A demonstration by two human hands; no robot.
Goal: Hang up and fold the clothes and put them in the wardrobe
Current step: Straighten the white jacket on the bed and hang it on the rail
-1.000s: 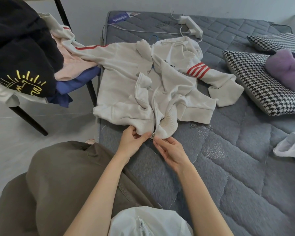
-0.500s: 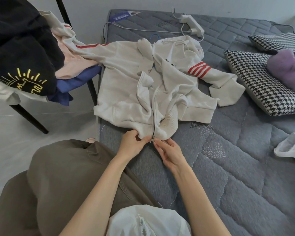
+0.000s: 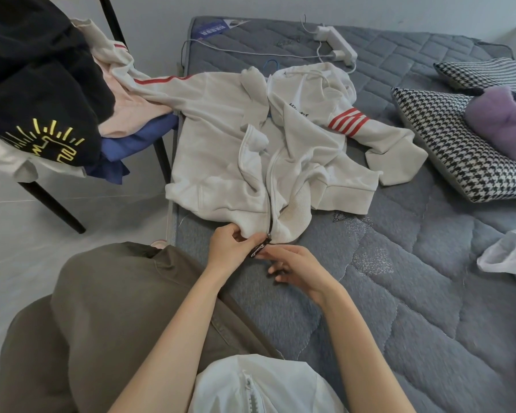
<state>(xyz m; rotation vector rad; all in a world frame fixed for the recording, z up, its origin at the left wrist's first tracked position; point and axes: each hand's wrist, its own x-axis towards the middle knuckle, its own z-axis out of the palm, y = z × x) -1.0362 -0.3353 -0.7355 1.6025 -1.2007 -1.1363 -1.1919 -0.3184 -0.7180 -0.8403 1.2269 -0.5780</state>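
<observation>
A white zip hoodie (image 3: 221, 162) with red sleeve stripes lies crumpled on the grey mattress (image 3: 399, 293), one sleeve trailing onto the chair at the left. My left hand (image 3: 231, 248) pinches the hoodie's bottom hem just left of the zipper's lower end. My right hand (image 3: 295, 266) sits just below the hem on the right, its thumb and forefinger holding the black zipper pull tab (image 3: 258, 249); the other fingers are spread. A blue hanger (image 3: 271, 64) peeks out under the hood.
A black-legged chair (image 3: 57, 210) at the left carries a pile of clothes: black (image 3: 36, 79), pink, blue. Houndstooth pillows (image 3: 465, 150) and a purple plush (image 3: 504, 120) lie at the right. A white power strip (image 3: 340, 46) and cable sit at the mattress's far end. White fabric (image 3: 510, 251) at the right edge.
My right hand has let go of the hem and drawn slightly back toward me, now holding the black pull tab stretched out from the zipper. My left hand stays on the hem.
</observation>
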